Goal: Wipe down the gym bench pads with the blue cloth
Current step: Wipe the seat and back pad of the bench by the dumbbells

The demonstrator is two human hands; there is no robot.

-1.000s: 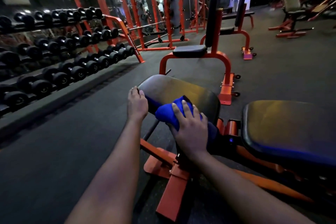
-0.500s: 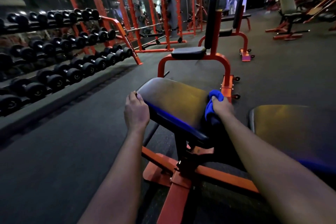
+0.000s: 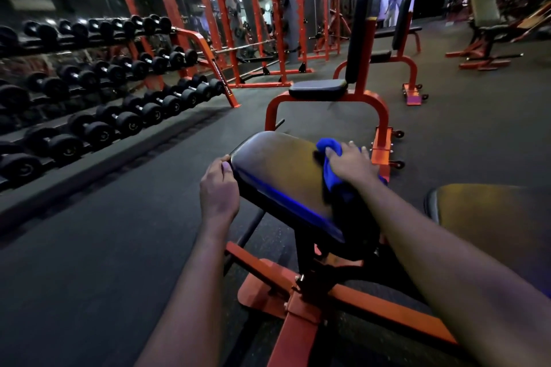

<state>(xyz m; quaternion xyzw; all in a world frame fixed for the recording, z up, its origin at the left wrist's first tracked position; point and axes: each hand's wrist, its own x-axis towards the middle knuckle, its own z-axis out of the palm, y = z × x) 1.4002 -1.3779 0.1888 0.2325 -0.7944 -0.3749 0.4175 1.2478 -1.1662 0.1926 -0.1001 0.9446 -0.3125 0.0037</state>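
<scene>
Two hands: left hand (image 3: 219, 188) at the left end of the near pad (image 3: 277, 167), right hand (image 3: 351, 165) at its right end.
Left grip: clenched on the pad's left edge, thumb on top, fingers curled over the side.
Right grip: cupped over the bunched cloth (image 3: 329, 146), fingers curved round it, pressed down onto the pad.
Cloth: blue, wadded under the right palm, touching the pad at its right edge, partly hanging off that side.
Pad: dark, glossy, tilted, mounted on an orange frame (image 3: 298, 307); top bare to the left of the cloth.
Second pad (image 3: 492, 217): to the right, apart from the cloth, nothing on it.
Slip risk: judged likely to drop off the edge onto the frame or floor (image 3: 104, 247) if pushed any farther right, with so little pad left beneath.
Coverage risk: wadded so tightly, judged likely to leave unwiped stripes.
Balance risk: leaned far forward on both arms; a shift of the tilted pad could have cost the left grip.
Surroundings: dumbbells (image 3: 119, 119) racked well to the left.
</scene>
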